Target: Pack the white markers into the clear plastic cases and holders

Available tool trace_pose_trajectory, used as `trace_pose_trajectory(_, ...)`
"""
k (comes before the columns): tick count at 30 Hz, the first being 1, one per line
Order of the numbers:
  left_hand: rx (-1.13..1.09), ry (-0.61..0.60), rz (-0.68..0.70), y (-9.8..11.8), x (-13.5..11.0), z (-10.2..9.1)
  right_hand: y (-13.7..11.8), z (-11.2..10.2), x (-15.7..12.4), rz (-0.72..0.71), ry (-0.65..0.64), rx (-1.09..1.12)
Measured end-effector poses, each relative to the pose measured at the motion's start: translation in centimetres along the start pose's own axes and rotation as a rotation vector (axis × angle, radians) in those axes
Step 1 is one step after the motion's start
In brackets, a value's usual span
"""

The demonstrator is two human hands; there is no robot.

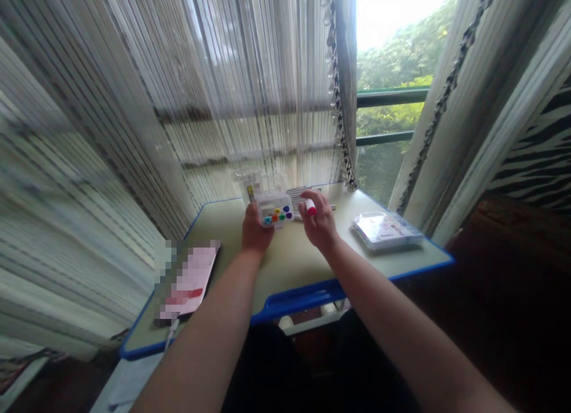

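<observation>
My left hand [256, 231] is closed around the lower left side of a clear plastic box [263, 206], held tilted above the table with its lid raised. Inside, several round marker ends [281, 217] show in blue, purple, green, orange, yellow and light blue. Just right of the box, my right hand [323, 227] grips a marker [311, 208] with a red end facing me; the rest of it is mostly covered by the fingers. Behind that hand, several thin white and dark strips [303, 192], perhaps pens, lie on the table, partly hidden.
The pale table [289, 258] has a blue rim. Toward its right edge lies a closed clear case [387, 230]. A tablet or phone [190, 282] with a pink screen lies at the left, a white cable [172, 332] at its lower end. String curtains [250, 91] hang behind the table.
</observation>
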State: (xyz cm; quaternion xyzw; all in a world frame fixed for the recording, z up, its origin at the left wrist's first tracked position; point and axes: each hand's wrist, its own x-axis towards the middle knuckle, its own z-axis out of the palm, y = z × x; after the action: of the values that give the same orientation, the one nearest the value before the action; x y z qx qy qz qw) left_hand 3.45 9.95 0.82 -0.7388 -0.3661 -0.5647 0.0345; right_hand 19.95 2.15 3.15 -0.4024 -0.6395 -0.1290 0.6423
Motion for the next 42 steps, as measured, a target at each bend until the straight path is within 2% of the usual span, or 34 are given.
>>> trace_pose_trajectory(4, 0.011, -0.013, 0.027, 0.3, -0.1, 0.1, -1.7, -0.6, -0.2, -0.151, 0.028, 0.12)
trace_pose_trajectory(11, 0.029, -0.075, -0.011, 0.9, 0.3, 0.3, -1.5, 0.1, -0.7, -0.221, 0.121, 0.186)
trace_pose_trajectory(17, 0.059, -0.067, 0.034, 1.2, 0.4, 0.1, -1.9, -0.1, -0.6, -0.15, 0.131, 0.172)
trace_pose_trajectory(21, 0.083, -0.084, 0.038, 1.3, 0.3, 0.0, -2.2, 0.0, -0.6, -0.136, 0.062, 0.111)
trace_pose_trajectory(29, 0.082, -0.083, 0.051, 1.1, 0.2, 0.0, -2.1, 0.6, -0.4, -0.021, -0.221, -0.032)
trace_pose_trajectory(35, 0.019, -0.099, 0.051, 1.1, 0.2, 0.0, -2.1, 0.5, -0.4, -0.013, -0.3, -0.033)
trace_pose_trajectory(42, 0.035, -0.125, 0.046, 1.2, 0.2, -0.1, -2.3, 0.4, -0.4, -0.01, -0.316, -0.017)
